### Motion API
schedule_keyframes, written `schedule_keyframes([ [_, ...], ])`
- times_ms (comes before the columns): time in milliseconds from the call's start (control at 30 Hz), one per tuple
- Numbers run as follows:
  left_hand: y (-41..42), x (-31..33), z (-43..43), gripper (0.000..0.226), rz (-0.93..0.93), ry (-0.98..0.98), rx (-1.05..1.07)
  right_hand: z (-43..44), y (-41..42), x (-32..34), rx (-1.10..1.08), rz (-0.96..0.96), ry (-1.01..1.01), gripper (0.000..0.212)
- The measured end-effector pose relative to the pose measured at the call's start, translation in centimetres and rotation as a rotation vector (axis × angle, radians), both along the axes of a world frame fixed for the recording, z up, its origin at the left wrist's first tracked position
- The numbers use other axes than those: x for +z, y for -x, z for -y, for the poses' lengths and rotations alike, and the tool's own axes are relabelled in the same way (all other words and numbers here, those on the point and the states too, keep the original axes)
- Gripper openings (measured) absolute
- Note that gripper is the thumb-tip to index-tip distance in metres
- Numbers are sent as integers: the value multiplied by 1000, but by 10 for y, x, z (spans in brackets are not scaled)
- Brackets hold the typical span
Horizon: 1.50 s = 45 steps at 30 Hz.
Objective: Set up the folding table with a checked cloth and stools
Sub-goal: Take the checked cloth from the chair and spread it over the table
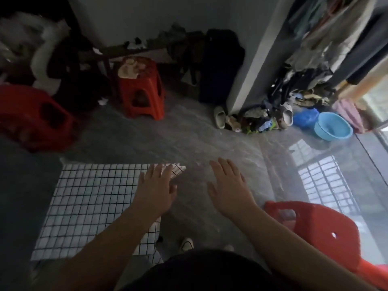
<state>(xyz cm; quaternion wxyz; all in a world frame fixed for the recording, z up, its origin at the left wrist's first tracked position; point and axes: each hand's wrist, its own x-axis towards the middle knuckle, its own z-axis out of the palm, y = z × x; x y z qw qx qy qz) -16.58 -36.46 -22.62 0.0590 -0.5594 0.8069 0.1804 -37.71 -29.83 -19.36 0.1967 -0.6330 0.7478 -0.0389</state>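
A white cloth with a black check (88, 206) lies spread flat over the low table at the lower left. My left hand (156, 185) is flat with straight fingers over the cloth's far right corner. My right hand (230, 185) is held out flat with spread fingers to the right of the cloth, above the bare floor, holding nothing. One red plastic stool (319, 232) stands at my lower right. Another red stool (140, 87) stands farther back with a pale object on its seat. A third red stool (31, 118) sits at the left edge.
A grey wall corner (258, 59) juts into the room at centre right, with slippers and clutter (252, 120) at its base. A blue basin (332, 127) sits on the floor at the right. Clothes hang at the upper right. Dark bags line the back wall.
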Motion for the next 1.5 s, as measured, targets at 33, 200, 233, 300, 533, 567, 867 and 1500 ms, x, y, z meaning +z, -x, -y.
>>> schedule_keyframes([
  [33,-3,-2,8,67,6,-8,33,15,1,-2,25,5,-6,69],
  [200,-8,-20,51,68,31,-44,232,100,5,-19,186,54,-39,67],
  [233,-5,-24,59,68,40,-52,262,116,7,-24,218,59,-40,65],
  [300,3,-33,78,69,51,-62,323,150,16,-37,282,62,-38,63],
  [533,50,-60,158,66,44,-131,609,284,61,-77,582,59,-146,64],
  [567,56,-65,167,66,42,-156,639,302,67,-81,610,61,-165,64],
  [867,60,-148,239,65,2,-296,791,410,72,-180,669,85,-293,61],
  [1500,21,-482,250,60,185,-316,705,391,1,-587,437,285,-915,103],
])
